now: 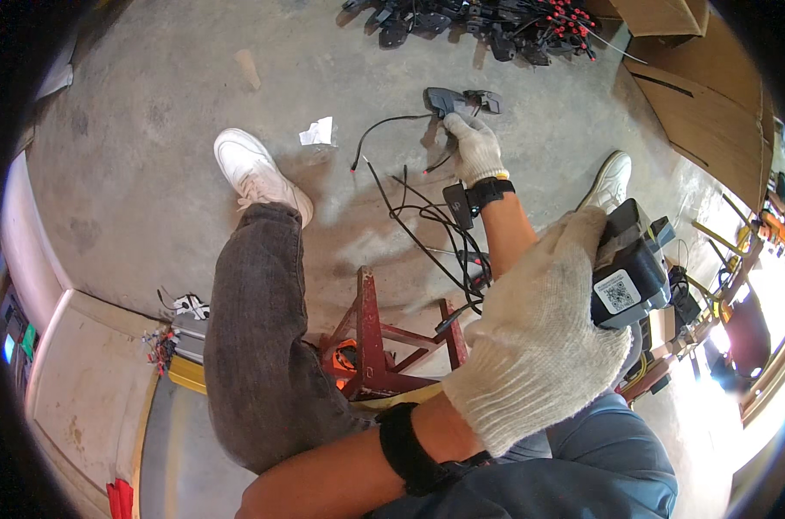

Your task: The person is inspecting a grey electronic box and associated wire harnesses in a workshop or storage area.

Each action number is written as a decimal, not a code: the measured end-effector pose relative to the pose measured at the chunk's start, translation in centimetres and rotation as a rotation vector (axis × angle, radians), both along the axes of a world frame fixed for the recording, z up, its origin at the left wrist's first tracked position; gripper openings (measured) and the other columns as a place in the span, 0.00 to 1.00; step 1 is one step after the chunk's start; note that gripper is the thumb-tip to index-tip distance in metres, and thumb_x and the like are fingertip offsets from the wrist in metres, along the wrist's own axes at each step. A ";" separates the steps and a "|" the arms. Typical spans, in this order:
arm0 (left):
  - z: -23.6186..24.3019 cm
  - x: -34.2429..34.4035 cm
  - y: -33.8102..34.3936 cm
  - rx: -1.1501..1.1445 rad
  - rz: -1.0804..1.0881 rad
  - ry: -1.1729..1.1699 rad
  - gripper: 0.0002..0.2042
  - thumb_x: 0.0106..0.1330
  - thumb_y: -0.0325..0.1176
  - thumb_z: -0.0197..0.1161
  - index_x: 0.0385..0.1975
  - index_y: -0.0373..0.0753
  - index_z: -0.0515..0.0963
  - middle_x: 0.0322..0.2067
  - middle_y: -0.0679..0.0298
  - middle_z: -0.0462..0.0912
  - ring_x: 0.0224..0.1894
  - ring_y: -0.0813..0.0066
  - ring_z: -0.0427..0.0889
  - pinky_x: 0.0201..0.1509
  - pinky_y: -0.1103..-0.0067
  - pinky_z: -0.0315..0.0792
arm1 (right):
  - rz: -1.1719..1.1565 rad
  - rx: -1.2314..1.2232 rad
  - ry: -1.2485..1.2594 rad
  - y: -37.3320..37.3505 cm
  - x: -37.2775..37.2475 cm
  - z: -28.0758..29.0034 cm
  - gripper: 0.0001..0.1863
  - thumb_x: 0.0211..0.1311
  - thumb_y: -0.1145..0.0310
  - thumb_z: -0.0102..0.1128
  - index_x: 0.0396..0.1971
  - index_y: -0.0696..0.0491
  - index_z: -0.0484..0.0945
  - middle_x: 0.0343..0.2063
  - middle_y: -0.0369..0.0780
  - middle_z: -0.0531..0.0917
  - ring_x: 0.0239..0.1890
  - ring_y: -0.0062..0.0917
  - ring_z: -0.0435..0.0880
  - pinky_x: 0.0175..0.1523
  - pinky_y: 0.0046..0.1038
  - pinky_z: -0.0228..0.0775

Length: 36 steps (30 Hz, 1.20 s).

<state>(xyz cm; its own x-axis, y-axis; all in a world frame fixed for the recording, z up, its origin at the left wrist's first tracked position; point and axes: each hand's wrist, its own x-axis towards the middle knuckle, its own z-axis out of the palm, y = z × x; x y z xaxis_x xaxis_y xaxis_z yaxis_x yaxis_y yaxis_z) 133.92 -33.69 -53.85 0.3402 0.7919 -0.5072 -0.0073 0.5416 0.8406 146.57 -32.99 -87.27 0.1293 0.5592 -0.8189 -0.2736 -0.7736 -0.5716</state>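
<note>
My left hand [544, 333], in a knitted white work glove, reaches across from the lower left. It is closed around a black boxy device [619, 294] with a white coded label, held up close on the right. Farther off, my right hand [476, 149], gloved too, reaches down to the floor. Its fingers grip the near edge of a dark grey plastic part with a cable [445, 101]; the fingertips are partly hidden. One black cable [377, 127] curves leftward from that part. Below hangs a loose bundle of black cables [422, 212], running behind my left hand.
A pile of black parts with red-tipped cables [487, 26] lies at the far side. Cardboard boxes [708, 82] stand at the right. A red metal frame [371, 337] is between my legs. White paper [317, 131] lies on the concrete floor. Cluttered racks [738, 285] line the right.
</note>
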 end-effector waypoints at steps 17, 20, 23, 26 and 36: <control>0.0 0.4 -0.9 0.085 0.064 -0.015 0.35 0.54 0.25 0.72 0.64 0.28 0.68 0.49 0.44 0.80 0.48 0.47 0.86 0.53 0.61 0.82 | 0.164 0.196 -0.773 0.1 5.3 -2.7 0.22 0.67 0.64 0.67 0.58 0.59 0.82 0.35 0.43 0.89 0.36 0.31 0.90 0.42 0.30 0.85; -0.8 -0.3 -1.6 0.098 0.043 0.074 0.33 0.58 0.30 0.75 0.66 0.33 0.72 0.50 0.48 0.85 0.53 0.54 0.89 0.58 0.67 0.82 | 0.383 0.235 -1.046 1.2 2.8 0.0 0.24 0.63 0.57 0.70 0.59 0.46 0.84 0.51 0.48 0.87 0.53 0.45 0.86 0.61 0.41 0.78; -0.1 0.2 -1.0 0.027 0.064 0.090 0.31 0.59 0.30 0.75 0.64 0.33 0.73 0.50 0.48 0.85 0.53 0.52 0.89 0.58 0.66 0.81 | 0.719 0.239 -1.144 3.2 5.2 0.5 0.27 0.62 0.58 0.71 0.62 0.41 0.81 0.59 0.50 0.80 0.61 0.50 0.81 0.66 0.45 0.76; 0.1 0.4 -0.3 -0.060 -0.038 0.106 0.30 0.60 0.30 0.75 0.63 0.31 0.74 0.49 0.46 0.86 0.53 0.51 0.89 0.58 0.65 0.81 | 0.842 0.100 -1.116 5.1 5.8 0.2 0.27 0.62 0.58 0.71 0.63 0.38 0.81 0.60 0.50 0.78 0.63 0.51 0.79 0.66 0.46 0.76; -0.2 0.1 -0.8 0.078 0.071 0.072 0.32 0.57 0.27 0.74 0.63 0.31 0.71 0.46 0.46 0.84 0.48 0.47 0.87 0.53 0.62 0.81 | 0.603 0.057 -0.762 2.5 5.5 0.6 0.33 0.52 0.49 0.79 0.47 0.63 0.82 0.37 0.49 0.90 0.42 0.39 0.90 0.51 0.35 0.80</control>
